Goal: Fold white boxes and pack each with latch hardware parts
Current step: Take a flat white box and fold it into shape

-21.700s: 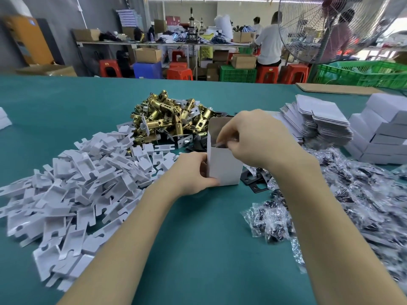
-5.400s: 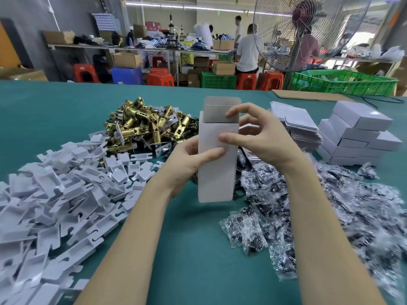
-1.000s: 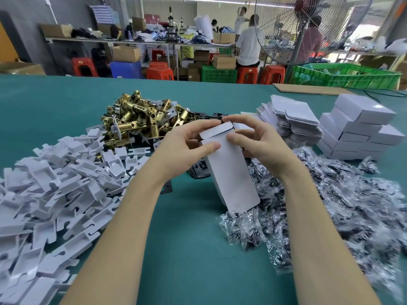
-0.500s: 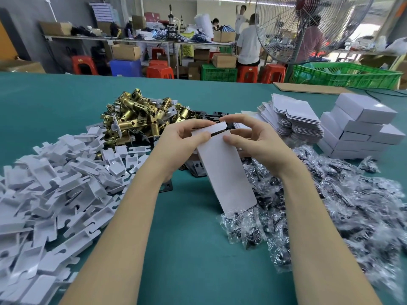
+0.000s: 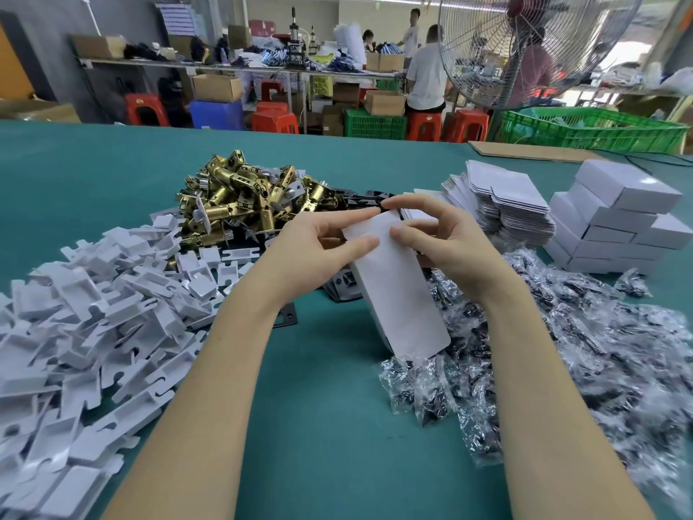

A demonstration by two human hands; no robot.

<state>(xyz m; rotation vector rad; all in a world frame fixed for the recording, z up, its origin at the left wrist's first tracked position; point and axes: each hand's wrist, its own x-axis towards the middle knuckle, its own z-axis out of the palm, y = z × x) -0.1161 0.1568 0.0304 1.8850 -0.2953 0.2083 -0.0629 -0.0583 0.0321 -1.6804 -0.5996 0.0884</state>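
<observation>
Both hands are up at the top end of one white box (image 5: pixel 399 283), which leans tilted over the green table (image 5: pixel 318 425), its lower end down among the clear bags of dark screws (image 5: pixel 562 350) at about four o'clock from the middle. The left hand (image 5: pixel 318 249) pinches the box's upper left corner between thumb and fingers, and the right hand (image 5: pixel 446 242) has its thumb pressed on the front near the top with fingers curled behind; I'd say they are tucking the lid shut.

What could go wrong: if the flap is forced in crooked, the thin card may crease or the tab may stay proud. The box is held only at the top, so whatever is inside could push out the bottom flap. Its lower end could also drag a bag along.

Brass latches (image 5: pixel 243 197) are heaped at eleven o'clock, white inserts (image 5: pixel 93 302) at nine, flat blanks (image 5: pixel 502 200) and finished boxes (image 5: pixel 615 223) at two
</observation>
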